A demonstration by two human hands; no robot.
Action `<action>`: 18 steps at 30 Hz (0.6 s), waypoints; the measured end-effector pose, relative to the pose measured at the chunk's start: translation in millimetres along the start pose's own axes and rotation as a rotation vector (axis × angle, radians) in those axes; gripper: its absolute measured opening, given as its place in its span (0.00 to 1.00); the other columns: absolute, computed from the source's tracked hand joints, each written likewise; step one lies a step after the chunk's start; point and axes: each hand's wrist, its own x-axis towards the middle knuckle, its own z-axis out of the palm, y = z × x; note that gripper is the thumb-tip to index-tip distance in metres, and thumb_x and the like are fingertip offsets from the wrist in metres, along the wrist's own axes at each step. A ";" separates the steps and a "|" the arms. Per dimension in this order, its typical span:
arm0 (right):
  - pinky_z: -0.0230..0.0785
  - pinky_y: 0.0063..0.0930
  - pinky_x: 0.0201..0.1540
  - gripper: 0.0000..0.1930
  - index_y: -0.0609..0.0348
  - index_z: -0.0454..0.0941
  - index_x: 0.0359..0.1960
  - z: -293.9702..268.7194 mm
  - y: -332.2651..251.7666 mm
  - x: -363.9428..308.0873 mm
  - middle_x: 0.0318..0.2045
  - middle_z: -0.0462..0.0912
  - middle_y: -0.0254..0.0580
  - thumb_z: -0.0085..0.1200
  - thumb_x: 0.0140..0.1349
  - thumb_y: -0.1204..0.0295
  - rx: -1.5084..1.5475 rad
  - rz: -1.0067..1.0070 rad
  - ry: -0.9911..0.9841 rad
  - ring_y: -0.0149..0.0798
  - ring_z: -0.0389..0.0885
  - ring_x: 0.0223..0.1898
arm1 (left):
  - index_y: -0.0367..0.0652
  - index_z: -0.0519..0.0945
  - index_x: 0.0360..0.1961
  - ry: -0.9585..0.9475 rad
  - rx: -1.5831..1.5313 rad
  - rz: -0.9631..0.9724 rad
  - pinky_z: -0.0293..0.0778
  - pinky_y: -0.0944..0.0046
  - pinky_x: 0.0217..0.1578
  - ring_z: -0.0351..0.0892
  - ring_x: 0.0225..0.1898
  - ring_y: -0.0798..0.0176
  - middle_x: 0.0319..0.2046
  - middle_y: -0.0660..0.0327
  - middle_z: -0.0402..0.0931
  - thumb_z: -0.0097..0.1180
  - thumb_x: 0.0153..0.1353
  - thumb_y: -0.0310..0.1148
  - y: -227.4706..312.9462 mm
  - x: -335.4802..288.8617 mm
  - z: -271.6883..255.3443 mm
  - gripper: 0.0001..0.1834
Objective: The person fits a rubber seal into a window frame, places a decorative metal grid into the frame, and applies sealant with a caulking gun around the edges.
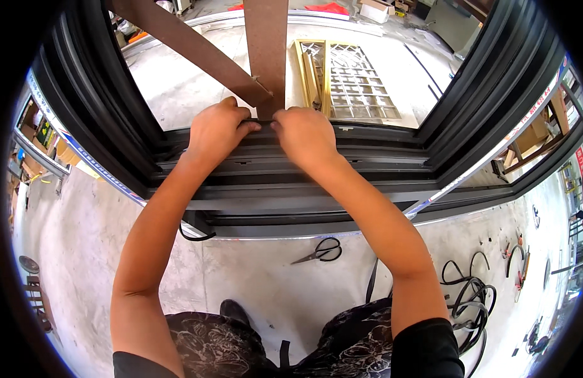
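Two bare hands, close together over the bottom rail of the black window frame. Left hand: thumb and fingers pinched on a narrow black strip. Right hand: matching pinch, just beside the left. Strip: short visible length, at the frame's far edge. Brown beams, two: beyond the frame, meeting near the hands. Gold-edged lattice panel, one: floor beyond the frame. Black-handled scissors, one pair: floor, near side of the frame. Tangled black cord: floor, near side, farther right.

Short black sleeves, black legwear in pale floral linework, one dark shoe in view.
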 end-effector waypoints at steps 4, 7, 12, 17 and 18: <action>0.70 0.47 0.40 0.10 0.59 0.80 0.27 0.2 -0.8 -2.4 0.25 0.81 0.50 0.54 0.60 0.66 0.012 -0.043 0.071 0.54 0.80 0.32 | 0.46 0.82 0.36 -0.013 0.023 0.079 0.73 0.51 0.37 0.78 0.37 0.47 0.33 0.55 0.75 0.61 0.56 0.40 -20.1 -8.2 -5.9 0.11; 0.71 0.45 0.41 0.11 0.59 0.80 0.27 -0.8 -1.1 -3.4 0.26 0.81 0.48 0.54 0.61 0.65 0.004 -0.033 0.053 0.52 0.80 0.34 | 0.43 0.81 0.36 -0.038 0.002 0.107 0.72 0.51 0.37 0.77 0.37 0.46 0.34 0.55 0.74 0.60 0.57 0.35 -27.1 -11.1 -9.4 0.09; 0.71 0.40 0.41 0.12 0.58 0.81 0.29 1.6 -6.9 -3.3 0.29 0.82 0.43 0.54 0.62 0.63 -0.066 -0.020 0.019 0.46 0.81 0.37 | 0.39 0.81 0.32 -0.018 -0.036 0.110 0.71 0.54 0.35 0.76 0.34 0.47 0.32 0.55 0.74 0.62 0.54 0.30 -28.8 -9.5 -9.0 0.07; 0.70 0.37 0.40 0.04 0.56 0.80 0.29 5.0 -10.6 -3.7 0.29 0.81 0.40 0.54 0.56 0.71 -0.115 -0.075 0.085 0.42 0.81 0.36 | 0.40 0.80 0.29 -0.005 -0.045 0.127 0.72 0.54 0.35 0.76 0.34 0.50 0.30 0.58 0.73 0.63 0.53 0.33 -24.9 -5.1 -2.4 0.08; 0.69 0.36 0.41 0.04 0.55 0.81 0.28 4.6 -11.6 -4.8 0.29 0.81 0.39 0.54 0.55 0.73 -0.109 -0.072 0.091 0.41 0.81 0.37 | 0.40 0.80 0.28 0.016 -0.043 0.149 0.72 0.53 0.34 0.76 0.34 0.49 0.30 0.58 0.73 0.63 0.53 0.33 -24.0 -5.8 -1.2 0.07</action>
